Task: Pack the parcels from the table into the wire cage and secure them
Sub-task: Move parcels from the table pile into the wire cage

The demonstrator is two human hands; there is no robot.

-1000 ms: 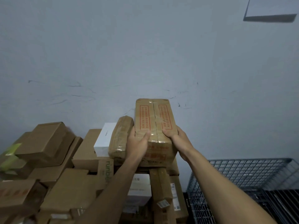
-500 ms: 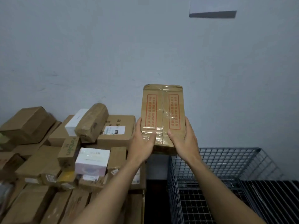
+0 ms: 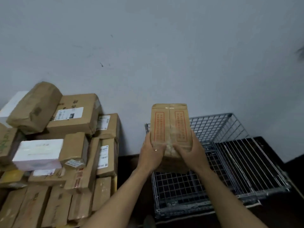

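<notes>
parcel [image 3: 170, 127], brown, taped, red print on top, held at near end by both grips: left grip [image 3: 152, 153] curled round left edge, right grip [image 3: 191, 150] round right edge, thumbs on top. parcel in air over left part of wire cage [image 3: 218, 125]; half second ago higher, against wall [image 3: 164, 55]. parcel pile [image 3: 77, 116] at left, apart.
</notes>
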